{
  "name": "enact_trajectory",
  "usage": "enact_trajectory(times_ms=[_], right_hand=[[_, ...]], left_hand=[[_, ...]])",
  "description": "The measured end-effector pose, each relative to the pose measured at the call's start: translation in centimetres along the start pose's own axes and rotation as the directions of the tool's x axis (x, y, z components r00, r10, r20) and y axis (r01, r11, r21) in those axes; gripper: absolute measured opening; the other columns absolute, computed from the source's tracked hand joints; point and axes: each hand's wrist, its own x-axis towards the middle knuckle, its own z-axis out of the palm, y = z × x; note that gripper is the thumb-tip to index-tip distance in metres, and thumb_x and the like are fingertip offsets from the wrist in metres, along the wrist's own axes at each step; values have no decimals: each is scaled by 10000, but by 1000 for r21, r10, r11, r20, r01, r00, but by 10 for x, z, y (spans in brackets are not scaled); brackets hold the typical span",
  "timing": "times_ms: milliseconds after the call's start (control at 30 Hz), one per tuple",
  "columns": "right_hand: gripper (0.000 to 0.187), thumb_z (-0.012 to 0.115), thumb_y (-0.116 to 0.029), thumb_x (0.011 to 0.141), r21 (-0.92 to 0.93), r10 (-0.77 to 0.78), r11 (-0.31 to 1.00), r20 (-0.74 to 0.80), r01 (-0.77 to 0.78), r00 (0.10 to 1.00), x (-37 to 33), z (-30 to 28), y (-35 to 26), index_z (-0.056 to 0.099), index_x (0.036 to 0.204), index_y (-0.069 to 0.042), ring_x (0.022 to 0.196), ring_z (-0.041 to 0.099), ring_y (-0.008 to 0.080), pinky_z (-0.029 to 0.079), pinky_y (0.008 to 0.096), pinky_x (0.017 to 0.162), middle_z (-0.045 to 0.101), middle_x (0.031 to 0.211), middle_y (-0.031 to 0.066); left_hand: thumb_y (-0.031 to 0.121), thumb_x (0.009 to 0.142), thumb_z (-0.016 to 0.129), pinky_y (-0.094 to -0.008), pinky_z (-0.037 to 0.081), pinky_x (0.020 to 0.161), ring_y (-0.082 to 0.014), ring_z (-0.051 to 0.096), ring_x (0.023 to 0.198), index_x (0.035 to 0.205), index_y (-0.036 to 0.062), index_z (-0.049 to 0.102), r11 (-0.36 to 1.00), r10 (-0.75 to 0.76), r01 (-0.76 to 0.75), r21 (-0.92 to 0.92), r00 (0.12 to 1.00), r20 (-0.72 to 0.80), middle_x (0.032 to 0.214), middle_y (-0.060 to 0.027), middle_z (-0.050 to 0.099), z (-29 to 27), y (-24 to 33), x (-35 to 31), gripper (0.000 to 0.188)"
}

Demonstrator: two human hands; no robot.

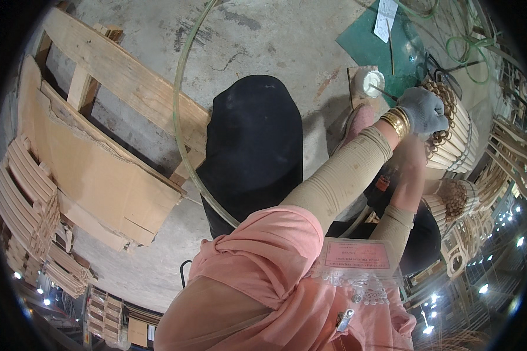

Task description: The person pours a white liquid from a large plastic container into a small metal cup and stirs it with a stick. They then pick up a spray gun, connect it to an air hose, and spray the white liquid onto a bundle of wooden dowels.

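Observation:
My left hand (425,111), in a grey glove with gold bangles at the wrist, is closed against the end of a bundle of pale wooden rods (459,137). What its fingers hold is hidden. My right hand (413,153) is bare and smeared by motion just below it, close to the same bundle; its fingers do not show clearly. Left of the gloved hand stands a white pot (370,83) on a small board (355,82). A thin dark stick (384,92) leans out of the pot toward that hand.
A green sheet (357,41) with a white paper (385,20) lies beyond the pot. A second rod bundle (454,199) is at right. A clear hose (178,105) crosses the floor toward me. At left are a wooden frame (129,70), cardboard (99,164) and stacked curved wood pieces (26,196).

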Motion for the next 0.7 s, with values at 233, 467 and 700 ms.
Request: enact_trajectory(times_ms=[233,467,700], right_hand=[[259,493,-142,697,8,82,997,63,-83,995,10,-14,7,530,889,28,658,560,227,461,319,595,571,778,116],[377,469,-262,716,46,24,999,43,-26,999,-1,-1,-2,509,959,24,743,552,246,458,338,653,561,862,127],[498,445,-382,735,104,-4,995,53,-2,999,1,-6,-3,487,1029,19,827,544,265,455,358,711,551,946,138]], left_hand=[[369,592,612,-374,459,742,-266,597,760,732,155,657,1000,19,-19,18,1000,5,749,-95,629,1,4,-1,260],[246,587,677,-493,319,923,-290,472,1017,941,149,601,937,-113,94,336,993,37,1034,-110,516,9,26,-12,374],[238,551,681,-472,336,891,-289,496,972,836,135,599,928,-102,121,352,992,-70,962,-109,519,9,34,-11,314]])
